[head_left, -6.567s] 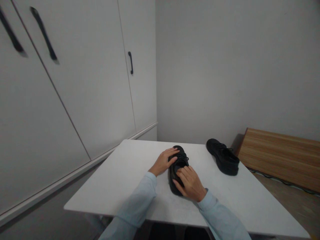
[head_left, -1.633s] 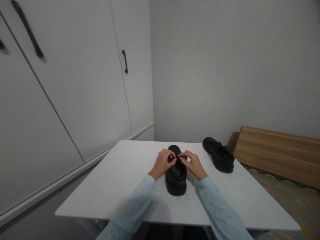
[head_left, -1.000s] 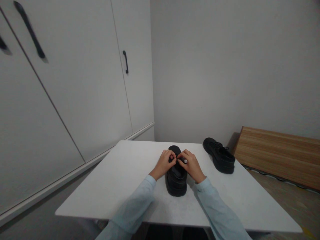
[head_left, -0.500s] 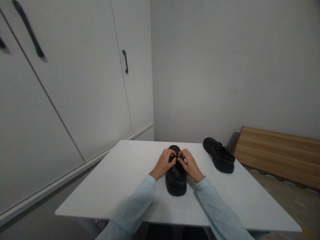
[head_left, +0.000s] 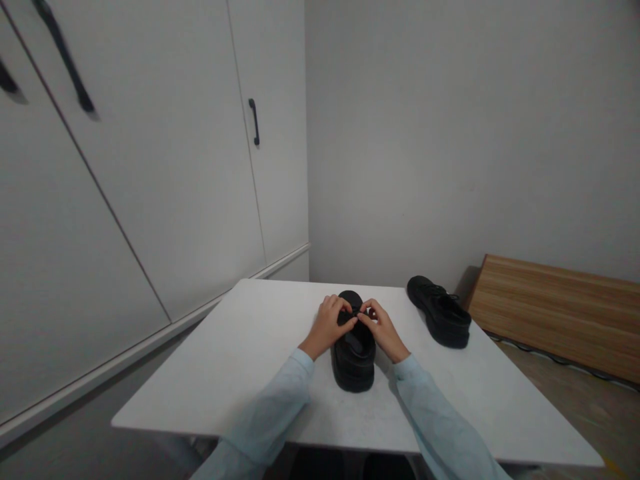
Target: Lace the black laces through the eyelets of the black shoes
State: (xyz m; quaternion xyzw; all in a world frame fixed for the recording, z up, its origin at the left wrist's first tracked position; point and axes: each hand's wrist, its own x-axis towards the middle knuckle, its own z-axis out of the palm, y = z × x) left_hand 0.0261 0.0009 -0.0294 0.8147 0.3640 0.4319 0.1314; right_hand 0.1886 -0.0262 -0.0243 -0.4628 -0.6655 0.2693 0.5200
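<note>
A black lace-up shoe (head_left: 353, 373) stands upright on the white table, its toe pointing away from me and its heel toward me. Over the lacing, my left hand (head_left: 330, 323) comes in from the left with thumb and fingers pinched on the black shoelace. My right hand (head_left: 381, 327) meets it from the right, also pinching the lace. The fingertips of both hands nearly touch above the tongue. Dark lace against dark leather hides the exact shape of the knot or loops.
A second black shoe (head_left: 440, 312), with its lace tied, sits near the back right edge of the white table (head_left: 240, 373). White cabinets (head_left: 165, 167) line the left. A wooden board (head_left: 555, 310) leans near the wall at the right.
My thumbs and fingertips have shifted slightly around the lace, and my left thumb reaches a little further right. The shoe stays in place; the view has moved very slightly.
</note>
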